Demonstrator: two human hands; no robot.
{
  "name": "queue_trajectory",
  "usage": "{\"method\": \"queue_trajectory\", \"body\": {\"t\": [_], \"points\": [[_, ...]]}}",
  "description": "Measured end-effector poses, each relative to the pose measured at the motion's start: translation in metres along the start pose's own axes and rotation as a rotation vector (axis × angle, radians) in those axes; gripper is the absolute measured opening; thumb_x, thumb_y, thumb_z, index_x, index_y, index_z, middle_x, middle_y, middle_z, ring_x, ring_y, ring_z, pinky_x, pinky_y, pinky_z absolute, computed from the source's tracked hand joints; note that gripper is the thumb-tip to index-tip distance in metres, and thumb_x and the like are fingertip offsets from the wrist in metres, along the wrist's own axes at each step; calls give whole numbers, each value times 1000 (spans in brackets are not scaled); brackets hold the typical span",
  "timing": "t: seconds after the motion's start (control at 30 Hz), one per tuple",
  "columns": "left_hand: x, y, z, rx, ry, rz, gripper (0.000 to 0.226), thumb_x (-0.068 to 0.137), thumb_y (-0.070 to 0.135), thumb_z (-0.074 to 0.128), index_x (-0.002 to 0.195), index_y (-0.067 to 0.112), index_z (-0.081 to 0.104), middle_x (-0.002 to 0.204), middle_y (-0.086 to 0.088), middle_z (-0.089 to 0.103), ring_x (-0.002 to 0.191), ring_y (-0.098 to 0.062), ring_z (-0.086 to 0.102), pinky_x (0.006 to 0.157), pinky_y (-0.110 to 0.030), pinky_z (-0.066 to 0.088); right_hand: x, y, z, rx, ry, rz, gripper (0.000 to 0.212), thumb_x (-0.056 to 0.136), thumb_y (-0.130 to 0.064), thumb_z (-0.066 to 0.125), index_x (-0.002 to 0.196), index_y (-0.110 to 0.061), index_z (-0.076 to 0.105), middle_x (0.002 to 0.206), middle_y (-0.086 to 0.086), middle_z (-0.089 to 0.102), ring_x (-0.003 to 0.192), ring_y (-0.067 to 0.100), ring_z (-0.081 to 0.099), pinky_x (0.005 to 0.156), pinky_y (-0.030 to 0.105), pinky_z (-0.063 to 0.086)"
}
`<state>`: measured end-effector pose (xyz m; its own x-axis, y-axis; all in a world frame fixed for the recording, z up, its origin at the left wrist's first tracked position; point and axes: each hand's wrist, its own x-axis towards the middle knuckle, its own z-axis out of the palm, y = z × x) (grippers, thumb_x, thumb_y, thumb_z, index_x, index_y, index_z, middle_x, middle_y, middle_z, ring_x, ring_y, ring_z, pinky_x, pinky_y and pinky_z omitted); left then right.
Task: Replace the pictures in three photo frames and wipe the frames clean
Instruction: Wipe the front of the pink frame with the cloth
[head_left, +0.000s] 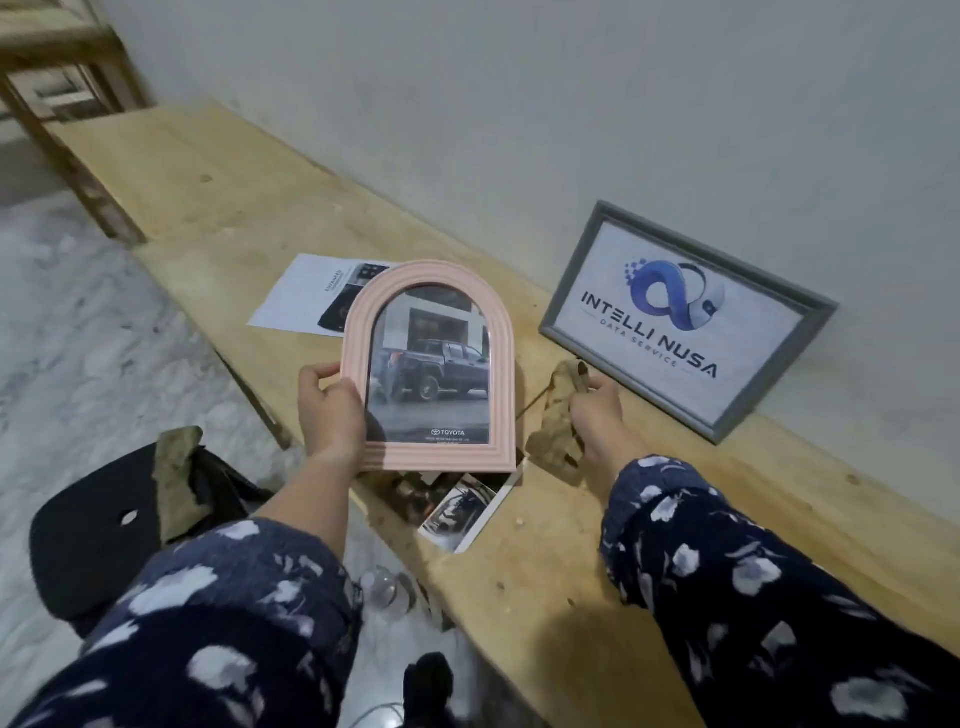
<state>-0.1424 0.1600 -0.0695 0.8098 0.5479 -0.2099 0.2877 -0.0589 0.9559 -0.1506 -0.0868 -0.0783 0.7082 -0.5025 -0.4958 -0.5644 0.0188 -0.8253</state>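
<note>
A pink arched photo frame (431, 364) with a picture of a dark pickup truck is held upright above the wooden bench (571, 561). My left hand (332, 410) grips its left edge, thumb on the front. To the right of the frame, my right hand (597, 410) grips a crumpled brown cloth (558, 415) that rests on the bench. A grey rectangular frame (688, 319) with a logo print leans against the wall behind my right hand. A loose photo (462, 512) lies on the bench under the pink frame.
A white printed sheet (311, 296) lies on the bench behind the pink frame. A black stool (93, 545) with another brown cloth (176, 483) on it stands at my left. A clear bottle (387, 592) sits on the marble floor below the bench edge.
</note>
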Motion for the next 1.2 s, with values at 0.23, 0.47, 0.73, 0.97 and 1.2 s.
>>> {"method": "queue_trajectory", "body": {"t": [0.23,0.47,0.73,0.97,1.2], "points": [[80,14,-1,-12,4,6,23,84,5,42,101,17,52,68,-2,51,62,-18,47,66,-32,38,43,-32,68,-94,-46,-23,26,92,-19,51,115,-27,40,103,7,58,88,27,62,83,43,55],[115,25,29,29,-56,30,20,85,5,44,97,18,52,71,-2,53,65,-19,49,65,-30,38,53,-51,107,-368,12,-183,35,95,-39,30,119,-27,53,124,5,57,107,29,55,96,41,44],[97,48,85,-12,-229,64,21,85,8,43,99,21,53,86,-2,58,74,-22,55,71,-34,41,53,-84,74,-11,61,-214,34,97,-16,37,126,-17,55,116,7,62,100,28,61,82,37,50],[27,60,141,-19,-515,97,38,87,7,38,113,29,54,86,-2,59,68,-19,53,61,-32,43,46,-59,-23,225,268,-182,27,94,-16,43,112,-22,61,109,7,66,95,27,63,81,38,53],[-68,57,194,101,-786,206,37,93,10,37,125,20,53,107,-8,60,84,-20,57,79,-36,49,21,-11,-131,347,523,-155,31,97,-13,37,117,-26,57,111,12,65,89,29,60,65,32,46]]}}
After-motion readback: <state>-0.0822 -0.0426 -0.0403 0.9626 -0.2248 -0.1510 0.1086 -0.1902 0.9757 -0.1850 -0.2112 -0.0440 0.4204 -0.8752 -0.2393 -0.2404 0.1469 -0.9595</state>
